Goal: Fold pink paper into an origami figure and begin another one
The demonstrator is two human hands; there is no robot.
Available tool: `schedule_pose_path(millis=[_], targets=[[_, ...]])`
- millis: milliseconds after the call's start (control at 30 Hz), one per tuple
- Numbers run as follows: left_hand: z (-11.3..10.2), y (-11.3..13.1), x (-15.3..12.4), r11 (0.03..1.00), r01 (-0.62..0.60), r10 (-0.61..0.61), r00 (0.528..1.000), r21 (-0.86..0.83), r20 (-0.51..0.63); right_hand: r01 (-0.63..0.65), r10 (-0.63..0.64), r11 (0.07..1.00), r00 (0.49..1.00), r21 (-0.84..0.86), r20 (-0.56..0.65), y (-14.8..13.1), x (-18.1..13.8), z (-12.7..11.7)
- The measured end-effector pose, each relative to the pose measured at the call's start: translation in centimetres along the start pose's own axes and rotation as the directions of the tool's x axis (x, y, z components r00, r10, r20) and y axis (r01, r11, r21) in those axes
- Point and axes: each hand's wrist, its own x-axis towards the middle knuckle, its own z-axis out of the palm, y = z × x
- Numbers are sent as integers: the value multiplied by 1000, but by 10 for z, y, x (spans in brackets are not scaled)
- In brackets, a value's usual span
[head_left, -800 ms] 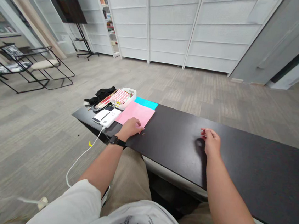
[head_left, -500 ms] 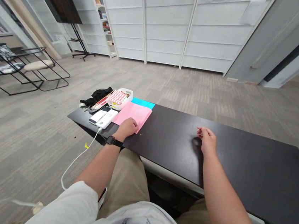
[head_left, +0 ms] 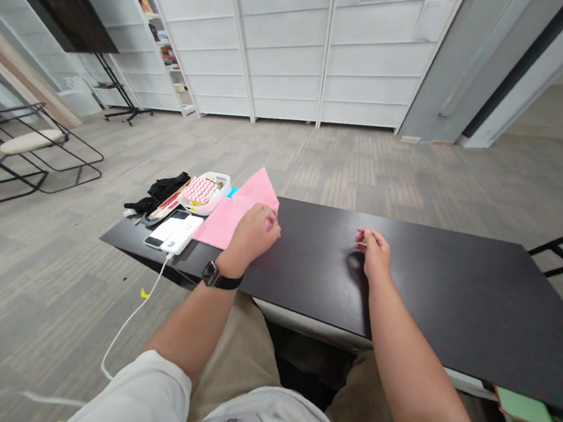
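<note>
Pink sheet (head_left: 239,208): head view, left of the frame's center, over the left part of the black table (head_left: 430,274); 1 corner stands raised toward the top of the frame, while the lower-left end lies low beside the white device (head_left: 182,234).
Sheet handling: looks thin, light and soft, likely paper, so it should bend readily and crease if squeezed; an edge or corner seems the best hold, with a gentle pinch.
Left hand (head_left: 254,236): just left of the frame's middle, reaching in from the lower left, wrist bent, back of the hand up, fingers curled; it appears to pinch the sheet near its right edge, though the exact contact is hidden.
Right hand (head_left: 376,253): right of the middle, reaching in from the lower right, fingers bent and tips drawn together above the table; a pale sliver shows at the tips, too small to name, so I cannot tell whether it grasps anything.
Sheet's neighbors: white basket (head_left: 217,201) just beyond, a bit of blue sheet (head_left: 234,192) beside it.
</note>
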Motion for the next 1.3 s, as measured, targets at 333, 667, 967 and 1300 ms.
schedule_pose_path(millis=[333, 667, 967, 1300], targets=[[127, 116, -11, 964, -171, 223, 936, -201, 273, -79, 74, 994, 994, 73, 79, 8, 10, -8], [161, 62, 14, 930, -324, 363, 887, -176, 286, 132, -120, 842, 991, -524, 57, 21, 14, -17], [193, 29, 21, 917, -389, 386, 818, -84, 426, 456, -192, 370, 890, -810, 413, -3, -9, -8], [187, 21, 26, 919, -378, 385, 812, -109, 439, 502, -6, 148, 862, -852, 507, 6, -25, -2]])
